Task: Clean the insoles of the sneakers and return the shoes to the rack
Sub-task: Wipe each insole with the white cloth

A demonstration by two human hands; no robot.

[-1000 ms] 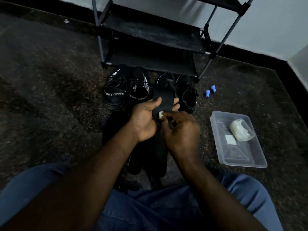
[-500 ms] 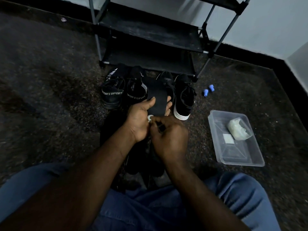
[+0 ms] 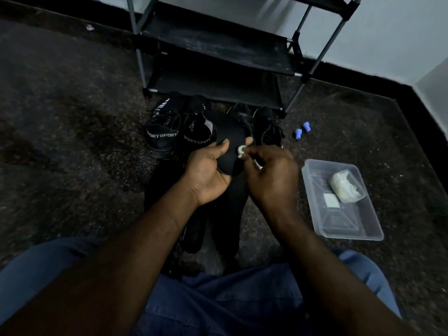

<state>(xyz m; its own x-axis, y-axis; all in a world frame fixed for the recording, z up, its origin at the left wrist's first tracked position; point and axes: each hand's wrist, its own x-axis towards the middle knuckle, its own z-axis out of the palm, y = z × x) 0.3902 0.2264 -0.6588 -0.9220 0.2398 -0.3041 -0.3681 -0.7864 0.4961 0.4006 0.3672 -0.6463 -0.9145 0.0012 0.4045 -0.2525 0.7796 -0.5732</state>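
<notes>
rack point(image 3: 303, 27): metal tubes, matt cloth shelves | tub point(image 3: 349, 229): clear glossy plastic | floor point(image 3: 72, 141): speckled, rough

Dim, bluish light, deep shadows, wide-angle bending at edges.

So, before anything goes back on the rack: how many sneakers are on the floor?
4, in a row before the rack: two SPORT sneakers on the left, two plain black sneakers on the right, one partly behind the held insole. Others may be hidden.
</notes>
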